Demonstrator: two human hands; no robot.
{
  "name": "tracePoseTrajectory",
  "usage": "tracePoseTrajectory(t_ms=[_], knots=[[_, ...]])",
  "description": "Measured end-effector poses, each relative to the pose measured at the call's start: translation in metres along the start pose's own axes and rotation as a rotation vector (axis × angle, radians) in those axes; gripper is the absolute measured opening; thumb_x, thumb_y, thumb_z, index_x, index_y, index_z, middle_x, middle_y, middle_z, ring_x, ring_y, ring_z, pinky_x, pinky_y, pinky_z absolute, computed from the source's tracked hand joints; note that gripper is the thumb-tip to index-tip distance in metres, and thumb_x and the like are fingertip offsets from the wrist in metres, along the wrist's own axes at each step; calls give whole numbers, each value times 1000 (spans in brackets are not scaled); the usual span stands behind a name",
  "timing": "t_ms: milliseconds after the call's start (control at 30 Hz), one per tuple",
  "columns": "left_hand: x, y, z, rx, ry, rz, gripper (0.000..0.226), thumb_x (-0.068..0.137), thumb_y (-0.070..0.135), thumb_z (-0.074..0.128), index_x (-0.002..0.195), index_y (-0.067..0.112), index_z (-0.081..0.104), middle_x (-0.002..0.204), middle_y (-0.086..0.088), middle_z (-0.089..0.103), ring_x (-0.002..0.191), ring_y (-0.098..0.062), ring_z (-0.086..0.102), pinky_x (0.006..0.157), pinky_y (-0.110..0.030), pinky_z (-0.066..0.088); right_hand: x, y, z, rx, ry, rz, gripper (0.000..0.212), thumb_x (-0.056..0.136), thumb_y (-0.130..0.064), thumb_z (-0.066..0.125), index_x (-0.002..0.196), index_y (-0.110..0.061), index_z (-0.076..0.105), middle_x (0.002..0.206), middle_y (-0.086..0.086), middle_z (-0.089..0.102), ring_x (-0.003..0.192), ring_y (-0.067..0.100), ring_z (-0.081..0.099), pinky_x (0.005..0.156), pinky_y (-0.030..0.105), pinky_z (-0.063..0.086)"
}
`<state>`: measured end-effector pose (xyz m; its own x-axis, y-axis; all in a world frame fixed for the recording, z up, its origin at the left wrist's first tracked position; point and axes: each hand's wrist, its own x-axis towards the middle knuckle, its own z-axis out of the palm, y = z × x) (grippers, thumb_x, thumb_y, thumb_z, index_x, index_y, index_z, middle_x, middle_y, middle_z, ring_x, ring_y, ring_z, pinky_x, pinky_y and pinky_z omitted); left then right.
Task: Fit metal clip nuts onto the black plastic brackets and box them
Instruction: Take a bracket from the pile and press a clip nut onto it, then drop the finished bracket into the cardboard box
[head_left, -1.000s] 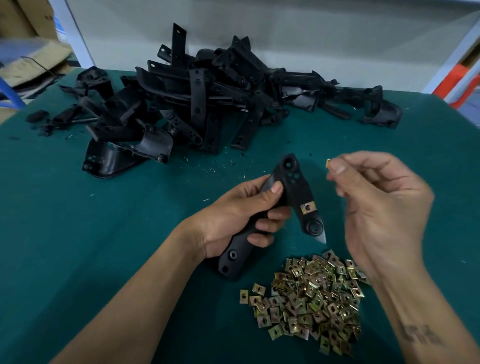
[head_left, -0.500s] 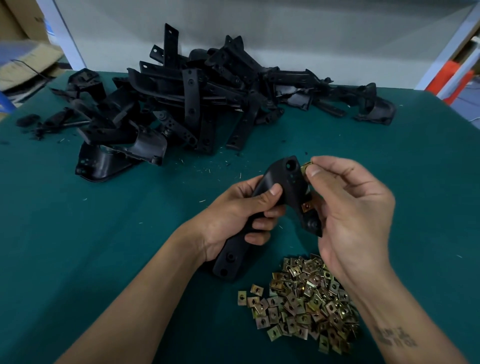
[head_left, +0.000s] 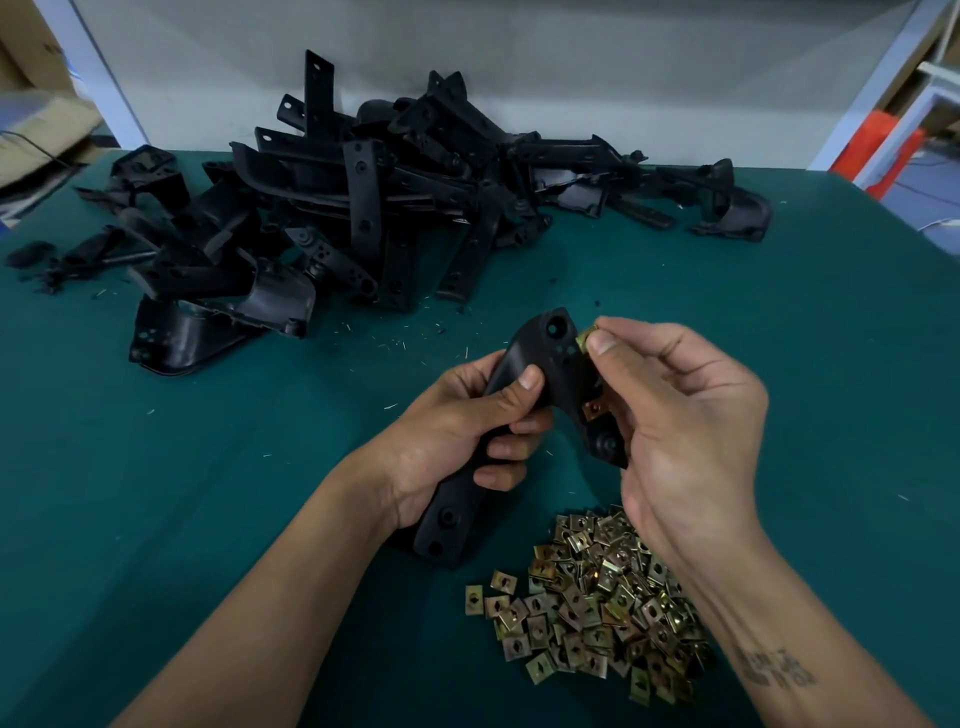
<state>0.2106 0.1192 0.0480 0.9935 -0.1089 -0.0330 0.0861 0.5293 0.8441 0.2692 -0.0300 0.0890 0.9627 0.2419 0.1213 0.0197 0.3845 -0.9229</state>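
Observation:
My left hand (head_left: 457, 431) grips a curved black plastic bracket (head_left: 558, 364) around its middle, above the green table. One brass clip nut (head_left: 595, 409) sits on the bracket's right edge, partly behind my right palm. My right hand (head_left: 685, 431) pinches another clip nut (head_left: 586, 338) between thumb and forefinger, touching the bracket's upper right edge beside its round hole. A heap of loose brass clip nuts (head_left: 587, 603) lies on the table below my hands.
A big pile of black plastic brackets (head_left: 363, 208) covers the far left and middle of the green table (head_left: 156, 493). Small plastic shavings lie around it. A cardboard box (head_left: 36, 130) stands beyond the table's left edge. An orange frame (head_left: 883, 150) is at the far right.
My right hand has carried the pinched clip nut leftwards from free air to the bracket's upper edge. My left hand keeps its grip on the bracket.

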Motion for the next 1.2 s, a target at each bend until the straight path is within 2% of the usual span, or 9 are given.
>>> tracePoseTrajectory(t_ms=[133, 300, 567, 667, 767, 933, 1033, 1133, 1200], knots=[[0, -1, 0, 5, 8, 18, 14, 98, 27, 61, 91, 16, 57, 72, 0, 41, 54, -7, 30, 41, -17, 26, -2, 1, -1, 47, -39, 73, 7, 77, -12, 76, 83, -8, 77, 90, 17, 76, 88, 29, 71, 88, 44, 58], [0, -2, 0, 1, -12, 24, 14, 98, 27, 61, 93, 15, 57, 73, -1, 40, 54, -6, 30, 40, -16, 28, -5, 1, -2, 135, -124, 130, 9, 87, -13, 65, 81, -9, 71, 80, 8, 69, 76, 20, 65, 71, 31, 53], [0, -1, -1, 4, -26, 25, 11, 97, 27, 60, 95, 17, 63, 73, -1, 41, 54, -6, 30, 41, -16, 27, -8, 3, -1, 127, -185, 131, 20, 82, -14, 52, 87, -3, 67, 87, 8, 68, 83, 21, 63, 79, 37, 48], [-1, 0, -1, 6, -15, 28, 12, 100, 25, 56, 93, 16, 60, 73, -1, 41, 54, -7, 29, 41, -16, 28, -7, 1, -2, 73, -263, 136, 25, 83, -16, 51, 95, -2, 69, 102, 10, 71, 93, 21, 67, 82, 32, 51], [-3, 1, -2, -17, -25, 51, 17, 101, 24, 52, 89, 20, 63, 72, 0, 41, 54, -6, 30, 41, -16, 28, -7, 0, -3, 123, -394, 139, 28, 88, -13, 46, 100, 0, 68, 135, 10, 66, 123, 25, 64, 103, 39, 48], [-3, 4, 0, -24, 41, 126, 18, 100, 27, 52, 85, 20, 59, 71, 3, 39, 53, -5, 30, 41, -16, 28, -4, 2, -2, 95, -531, 126, 37, 96, -14, 43, 123, -2, 63, 146, 9, 59, 139, 22, 52, 114, 36, 43], [-3, 3, 2, -53, 149, 195, 18, 102, 29, 51, 99, 12, 50, 72, 3, 39, 54, -5, 32, 43, -17, 27, -1, 6, 1, 11, -518, 120, 64, 91, -23, 57, 151, -5, 43, 139, -1, 65, 134, 15, 57, 115, 36, 41], [-6, 9, 20, -54, 320, 308, 29, 101, 34, 46, 111, 7, 51, 84, -1, 54, 65, -9, 52, 51, -21, 41, -8, 7, 9, -34, -492, 159, 90, 93, -7, 64, 164, -20, 10, 155, -11, 47, 121, 7, 64, 94, 30, 54], [-8, 11, 34, -61, 390, 383, 39, 98, 39, 45, 120, 11, 60, 108, -4, 68, 94, -17, 67, 80, -30, 57, -16, 2, 14, -89, -473, 121, 84, 95, 4, 63, 163, -15, 17, 163, 1, 35, 138, 16, 52, 108, 36, 48]])
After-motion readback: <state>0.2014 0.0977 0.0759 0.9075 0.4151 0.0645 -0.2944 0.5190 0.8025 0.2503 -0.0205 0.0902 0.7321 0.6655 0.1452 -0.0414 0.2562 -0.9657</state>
